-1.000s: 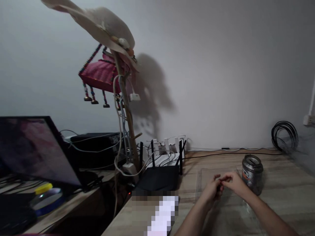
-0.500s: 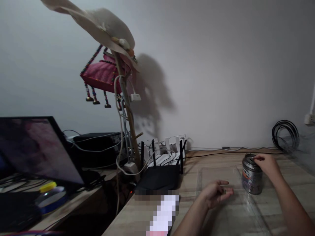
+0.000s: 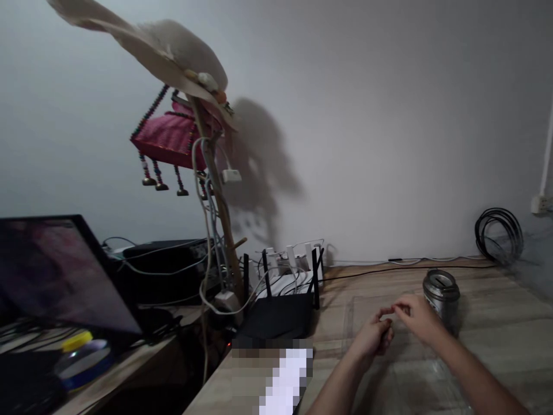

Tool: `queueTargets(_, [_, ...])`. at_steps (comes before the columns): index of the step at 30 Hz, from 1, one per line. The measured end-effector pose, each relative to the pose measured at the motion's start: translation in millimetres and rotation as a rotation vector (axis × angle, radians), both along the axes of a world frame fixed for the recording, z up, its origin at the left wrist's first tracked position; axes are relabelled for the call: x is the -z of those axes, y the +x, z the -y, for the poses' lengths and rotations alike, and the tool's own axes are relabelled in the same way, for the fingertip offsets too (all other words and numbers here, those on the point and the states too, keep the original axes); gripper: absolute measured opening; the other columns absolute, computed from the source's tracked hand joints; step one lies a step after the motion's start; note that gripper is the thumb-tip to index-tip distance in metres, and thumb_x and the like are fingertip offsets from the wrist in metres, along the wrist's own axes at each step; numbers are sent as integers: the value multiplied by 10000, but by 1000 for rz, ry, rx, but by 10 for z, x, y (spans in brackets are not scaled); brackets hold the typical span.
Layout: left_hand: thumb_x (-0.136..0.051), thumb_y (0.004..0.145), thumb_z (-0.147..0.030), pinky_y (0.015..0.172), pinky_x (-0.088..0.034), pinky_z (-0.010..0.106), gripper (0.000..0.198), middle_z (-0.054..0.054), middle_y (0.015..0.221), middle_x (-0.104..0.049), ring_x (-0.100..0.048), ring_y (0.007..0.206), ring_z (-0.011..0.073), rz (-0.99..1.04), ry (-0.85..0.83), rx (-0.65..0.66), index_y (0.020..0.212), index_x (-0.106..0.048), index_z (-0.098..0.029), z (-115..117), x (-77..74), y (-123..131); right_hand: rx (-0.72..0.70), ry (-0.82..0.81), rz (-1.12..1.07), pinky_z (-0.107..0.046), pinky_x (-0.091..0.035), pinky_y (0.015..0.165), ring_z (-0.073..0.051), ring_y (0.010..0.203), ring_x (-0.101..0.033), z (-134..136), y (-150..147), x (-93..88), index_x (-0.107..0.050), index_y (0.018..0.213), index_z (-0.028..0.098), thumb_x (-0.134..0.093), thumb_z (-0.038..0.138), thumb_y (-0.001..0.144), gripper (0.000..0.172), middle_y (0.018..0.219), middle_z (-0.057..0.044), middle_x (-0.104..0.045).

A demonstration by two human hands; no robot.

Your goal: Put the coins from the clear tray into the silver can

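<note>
A silver can (image 3: 441, 291) with a slot in its lid stands upright on the wooden table (image 3: 367, 276), partly hidden behind my right hand (image 3: 417, 316). My right hand's thumb and forefinger are pinched together and meet the fingertips of my left hand (image 3: 375, 337), to the left of the can. The fingers of my left hand are curled. Whatever lies between the fingers is too small to make out. A clear flat sheet (image 3: 356, 305) lies on the table under my hands.
A black router (image 3: 276, 317) with upright antennas sits left of my hands, near a blurred-out patch. Farther left are a monitor (image 3: 64, 276) and a yellow-capped jar (image 3: 84, 357). A hat (image 3: 181, 49) and pink bag (image 3: 168, 135) hang on a wooden stand. Coiled black cable (image 3: 499, 233) leans at the back right.
My right hand has left the can's lid and moved left to my left hand. The fingers of my left hand have curled in from an open pose. The view has shifted slightly.
</note>
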State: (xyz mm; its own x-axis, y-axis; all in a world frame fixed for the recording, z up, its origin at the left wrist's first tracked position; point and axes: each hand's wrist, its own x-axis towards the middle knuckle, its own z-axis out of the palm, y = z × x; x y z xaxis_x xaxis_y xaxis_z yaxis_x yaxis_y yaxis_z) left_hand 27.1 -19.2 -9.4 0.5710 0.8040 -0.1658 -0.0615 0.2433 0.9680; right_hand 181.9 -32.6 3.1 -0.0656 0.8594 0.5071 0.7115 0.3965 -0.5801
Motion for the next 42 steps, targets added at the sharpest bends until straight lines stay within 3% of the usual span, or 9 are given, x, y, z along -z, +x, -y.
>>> queueTargets(4, [-492,719,-357,379,-71,178,377,-87,477,-414,-237,315,20,11,-3,-38,1047,-446,-178,26,-58,0,-203,-174,-213,-249,-404,585,-149,616,-560,-141,-246,257,-648,647,146,-444,320,738,283,639,-44,-654])
queueTargets(8, [-474,695,-285,373,-73,170,316,-70,498,-442,-253,320,24,103,-139,35,992,-434,-183,9,-35,13,-166,-188,-250,-268,-418,595,-166,628,-566,-129,-111,164,-662,681,152,-529,305,656,205,664,-47,-663])
queueTargets(14, [-436,566,-70,435,-315,171,491,48,668,-593,-485,445,77,181,-275,-25,1055,-407,-96,-31,16,-1,504,311,-30,-285,-382,643,-192,752,-547,87,614,-335,-656,742,207,-474,341,718,228,789,-64,-647])
queueTargets(17, [-415,521,-14,537,-410,203,582,86,729,-621,-547,500,98,190,-308,4,1099,-376,-68,-27,5,-19,690,205,19,-262,-331,529,-187,680,-543,81,958,-339,-662,729,222,-486,369,701,231,726,-56,-636])
queueTargets(23, [-398,572,39,631,-466,209,595,147,817,-633,-641,698,158,149,-303,3,1156,-314,-41,-6,0,-12,651,76,39,-250,-317,504,-161,612,-547,-44,1129,-179,-667,695,232,-502,373,675,218,687,-30,-648])
queueTargets(30, [-545,693,-71,540,-457,159,548,106,773,-643,-648,725,162,144,-220,-75,1196,-328,-82,1,6,-13,512,409,63,-301,-377,733,-195,817,-541,42,658,-226,-666,817,190,-438,329,763,272,839,-75,-658])
queueTargets(36, [-580,727,-178,493,-433,159,515,67,770,-648,-613,552,104,178,-141,-77,1195,-372,-117,-29,34,-10,-204,-139,42,-221,-346,498,-127,545,-527,28,-82,74,-672,717,182,-446,313,756,264,635,-18,-649])
queueTargets(39, [-512,781,-266,505,-436,173,371,54,751,-641,-619,562,116,160,-176,-47,1113,-443,-115,-43,44,-6,-258,-243,1,-214,-346,497,-125,533,-525,-28,-170,185,-659,630,154,-455,274,733,258,563,-18,-633])
queueTargets(42, [-407,832,-350,543,-440,179,327,80,740,-642,-638,644,145,171,-261,8,1036,-474,-103,-53,38,-9,-114,-131,3,-233,-385,564,-146,607,-548,-43,-64,110,-664,646,167,-496,285,702,213,626,-30,-652])
